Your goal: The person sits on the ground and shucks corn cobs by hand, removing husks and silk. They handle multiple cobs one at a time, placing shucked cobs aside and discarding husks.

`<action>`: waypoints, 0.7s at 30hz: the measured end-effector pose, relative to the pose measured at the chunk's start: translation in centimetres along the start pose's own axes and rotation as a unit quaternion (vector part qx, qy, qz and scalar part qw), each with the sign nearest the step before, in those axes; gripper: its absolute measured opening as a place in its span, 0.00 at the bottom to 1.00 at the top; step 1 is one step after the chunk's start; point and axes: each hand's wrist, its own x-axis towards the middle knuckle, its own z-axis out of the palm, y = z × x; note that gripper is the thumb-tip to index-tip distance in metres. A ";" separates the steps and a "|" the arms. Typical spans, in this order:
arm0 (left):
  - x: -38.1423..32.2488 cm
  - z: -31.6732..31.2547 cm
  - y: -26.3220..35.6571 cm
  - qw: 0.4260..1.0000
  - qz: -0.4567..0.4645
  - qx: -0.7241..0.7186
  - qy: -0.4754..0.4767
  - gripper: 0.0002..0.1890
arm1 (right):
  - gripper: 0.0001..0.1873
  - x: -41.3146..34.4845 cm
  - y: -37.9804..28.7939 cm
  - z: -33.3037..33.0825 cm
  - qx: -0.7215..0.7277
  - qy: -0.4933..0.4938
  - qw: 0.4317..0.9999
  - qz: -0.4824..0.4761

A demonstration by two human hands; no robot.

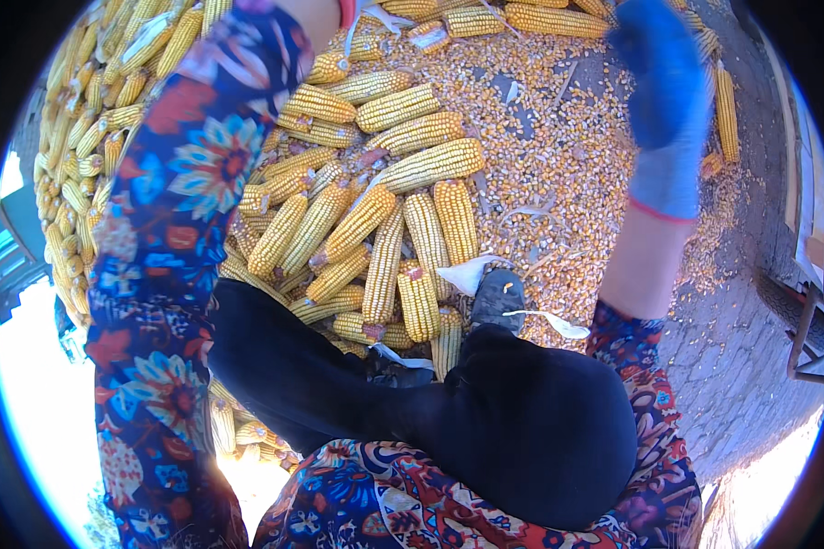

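Observation:
My right hand [662,82], in a blue-coated work glove with a grey cuff, is raised at the upper right, over the edge of the loose corn kernels [556,158]. It is blurred, so its fingers and anything in them cannot be made out. My left arm reaches up past the top edge; the left hand is out of view, with only a bit of red glove cuff [347,12] showing. Between my arms lie many husked yellow corn cobs [429,165], next to the spread of kernels. A few dry white husks [470,274] lie among them.
A tall heap of corn cobs [72,206] rises at the left. My shoe [500,298] stands at the kernels' edge, below the loose cobs. At the right are a paved ground [721,384], a rubber tyre [786,302] and a metal frame [800,343].

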 end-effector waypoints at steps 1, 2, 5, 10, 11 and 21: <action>-2.0 3.6 -0.5 0.999 -0.028 0.027 -0.035 0.25 | 0.30 -4.4 3.1 2.2 -0.124 0.103 0.972 0.170; -3.8 6.9 -1.3 0.992 -0.058 0.046 -0.104 0.25 | 0.39 -8.0 5.3 3.7 -0.353 0.001 0.905 0.239; -11.7 16.3 -2.2 0.980 -0.179 -0.039 -0.084 0.36 | 0.47 -18.6 9.0 5.9 -0.456 -0.258 0.772 0.359; -15.7 22.6 -2.8 0.989 -0.147 -0.001 0.001 0.42 | 0.51 -22.3 12.3 6.7 -0.503 -0.353 0.697 0.370; -15.3 22.5 -2.7 0.979 -0.198 -0.015 -0.054 0.44 | 0.54 -21.8 12.8 6.8 -0.492 -0.354 0.689 0.397; -15.0 21.9 -0.7 0.920 -0.353 -0.127 -0.114 0.61 | 0.50 -24.2 15.1 5.5 -0.273 -0.112 0.907 0.301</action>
